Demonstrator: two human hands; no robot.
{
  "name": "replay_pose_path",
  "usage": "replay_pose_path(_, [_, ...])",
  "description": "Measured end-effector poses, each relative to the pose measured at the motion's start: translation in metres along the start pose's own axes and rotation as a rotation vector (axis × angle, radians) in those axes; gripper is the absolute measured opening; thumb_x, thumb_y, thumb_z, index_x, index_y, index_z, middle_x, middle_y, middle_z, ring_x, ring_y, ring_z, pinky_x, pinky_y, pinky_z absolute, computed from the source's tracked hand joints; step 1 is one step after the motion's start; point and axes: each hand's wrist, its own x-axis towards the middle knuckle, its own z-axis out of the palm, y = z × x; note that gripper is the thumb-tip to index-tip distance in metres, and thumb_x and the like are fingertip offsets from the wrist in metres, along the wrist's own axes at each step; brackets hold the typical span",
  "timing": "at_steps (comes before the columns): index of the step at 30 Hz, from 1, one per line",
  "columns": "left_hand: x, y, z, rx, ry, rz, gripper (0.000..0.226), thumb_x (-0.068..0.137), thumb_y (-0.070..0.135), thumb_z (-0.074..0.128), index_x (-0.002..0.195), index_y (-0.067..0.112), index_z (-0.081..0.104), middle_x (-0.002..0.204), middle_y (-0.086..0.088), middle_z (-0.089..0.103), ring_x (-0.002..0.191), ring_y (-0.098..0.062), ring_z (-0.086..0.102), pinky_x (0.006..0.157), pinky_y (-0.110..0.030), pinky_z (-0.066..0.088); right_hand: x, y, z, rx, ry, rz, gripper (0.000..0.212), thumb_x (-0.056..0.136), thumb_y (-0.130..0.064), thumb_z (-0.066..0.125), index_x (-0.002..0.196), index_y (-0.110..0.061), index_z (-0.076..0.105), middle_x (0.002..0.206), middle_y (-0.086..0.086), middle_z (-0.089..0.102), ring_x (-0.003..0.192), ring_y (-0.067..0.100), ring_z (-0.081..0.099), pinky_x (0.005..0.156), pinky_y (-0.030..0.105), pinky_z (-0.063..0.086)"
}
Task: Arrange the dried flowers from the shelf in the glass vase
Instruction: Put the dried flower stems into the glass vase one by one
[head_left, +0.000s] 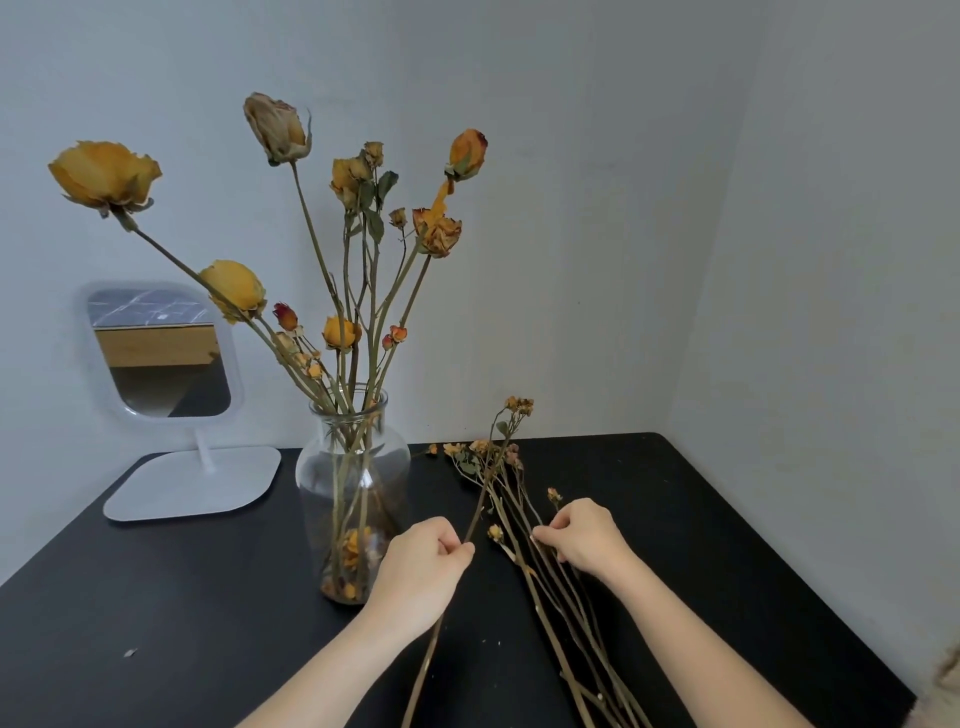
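Clear, narrow-necked glass vase (353, 467) standing upright on a matt black table (156, 623), already holding a spray of long-stemmed yellow and orange dried roses (343, 332) that fan out above its mouth, the longest leaning far to the vase's left; crumbled orange petals (350, 556) lie in its bottom. Just right of the vase, the left hand (426, 561) pinches a thin brown single stem (483, 493) between thumb and curled fingers, its small faded blossoms raised clear of the table. Further right of the vase lies a bundle of loose stems (563, 634) of the same dry kind, flat on the table, heads toward the wall (623, 208); the right hand (582, 540) rests over them with fingers curled and fingertips closed on one stem, though which one cannot be told. Left of the vase stands a white-framed tabletop mirror (161, 353) on a flat white base. Likely hazards: the material looks brittle, so a tight pinch or a bend at the neck could snap a stem or shed blossoms; the crowded mouth could snag the incoming side shoots and dislodge roses already placed; the left hand works close to the vase, whose load leans to one side, so a knock could tip it. No brand, label or legible writing is visible.
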Motion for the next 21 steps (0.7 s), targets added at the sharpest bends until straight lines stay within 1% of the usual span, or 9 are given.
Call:
replay_pose_path(2, [0.0, 0.001, 0.0, -0.011, 0.005, 0.005, 0.023, 0.091, 0.027, 0.054, 0.069, 0.022, 0.05, 0.053, 0.005, 0.045, 0.051, -0.004, 0.043, 0.054, -0.014, 0.035, 0.0, 0.001, -0.003, 0.027, 0.02, -0.01, 0.02, 0.088, -0.029, 0.061, 0.098, -0.013, 0.068, 0.089, 0.001, 0.066, 0.083, 0.011, 0.063, 0.079, 0.028, 0.05])
replay_pose_path(5, [0.0, 0.003, -0.002, -0.032, 0.017, 0.024, 0.024, 0.091, 0.026, 0.054, 0.068, 0.023, 0.049, 0.052, 0.005, 0.044, 0.049, -0.003, 0.042, 0.052, -0.012, 0.032, -0.002, 0.001, -0.011, 0.087, 0.046, -0.041, 0.017, 0.088, -0.027, 0.06, 0.085, -0.012, 0.069, 0.084, 0.003, 0.068, 0.076, 0.008, 0.062, 0.076, 0.027, 0.049])
replay_pose_path(7, [-0.001, 0.005, -0.003, -0.045, 0.022, 0.041, 0.024, 0.091, 0.026, 0.054, 0.068, 0.023, 0.049, 0.053, 0.005, 0.044, 0.049, -0.003, 0.042, 0.052, -0.011, 0.033, -0.003, 0.001, -0.017, 0.133, 0.067, -0.059, 0.017, 0.089, -0.026, 0.059, 0.086, -0.012, 0.069, 0.085, 0.004, 0.068, 0.075, 0.01, 0.063, 0.07, 0.023, 0.048])
replay_pose_path(9, [-0.001, 0.007, -0.005, -0.055, 0.036, 0.058, 0.024, 0.091, 0.025, 0.054, 0.068, 0.023, 0.048, 0.051, 0.004, 0.043, 0.048, -0.003, 0.042, 0.051, -0.011, 0.034, -0.004, 0.0, -0.023, 0.162, 0.09, -0.084, 0.015, 0.09, -0.025, 0.058, 0.088, -0.014, 0.068, 0.081, 0.001, 0.066, 0.072, 0.008, 0.061, 0.065, 0.02, 0.045])
replay_pose_path(11, [-0.002, 0.009, -0.007, -0.075, 0.056, 0.076, 0.025, 0.091, 0.024, 0.055, 0.067, 0.023, 0.048, 0.05, 0.005, 0.042, 0.047, -0.003, 0.041, 0.052, -0.01, 0.035, -0.006, 0.0, -0.027, 0.178, 0.119, -0.108, 0.014, 0.09, -0.025, 0.058, 0.09, -0.015, 0.068, 0.076, -0.003, 0.063, 0.07, 0.006, 0.059, 0.064, 0.019, 0.043])
replay_pose_path(15, [-0.007, 0.018, -0.016, -0.108, 0.091, 0.141, 0.023, 0.091, 0.024, 0.054, 0.07, 0.02, 0.05, 0.051, 0.005, 0.043, 0.049, -0.003, 0.041, 0.053, -0.01, 0.035, -0.011, -0.003, -0.037, 0.234, 0.201, -0.146, 0.013, 0.09, -0.027, 0.057, 0.087, -0.019, 0.066, 0.074, -0.006, 0.062, 0.07, 0.003, 0.058, 0.056, 0.014, 0.037])
replay_pose_path(17, [-0.013, 0.025, -0.025, -0.142, 0.114, 0.2, 0.022, 0.091, 0.024, 0.054, 0.07, 0.02, 0.05, 0.05, 0.005, 0.042, 0.048, -0.002, 0.041, 0.053, -0.011, 0.036, -0.014, -0.005, -0.044, 0.266, 0.25, -0.173, 0.011, 0.09, -0.027, 0.057, 0.086, -0.02, 0.066, 0.076, -0.008, 0.062, 0.071, 0.002, 0.057, 0.056, 0.014, 0.036])
replay_pose_path(21, [-0.029, 0.041, -0.05, -0.212, 0.216, 0.316, 0.016, 0.091, 0.026, 0.054, 0.075, 0.022, 0.055, 0.049, 0.007, 0.042, 0.048, 0.0, 0.044, 0.051, -0.009, 0.036, -0.023, -0.013, -0.056, 0.306, 0.319, -0.228, 0.015, 0.09, -0.029, 0.056, 0.093, -0.018, 0.066, 0.079, -0.011, 0.059, 0.074, -0.001, 0.053, 0.059, 0.012, 0.034])
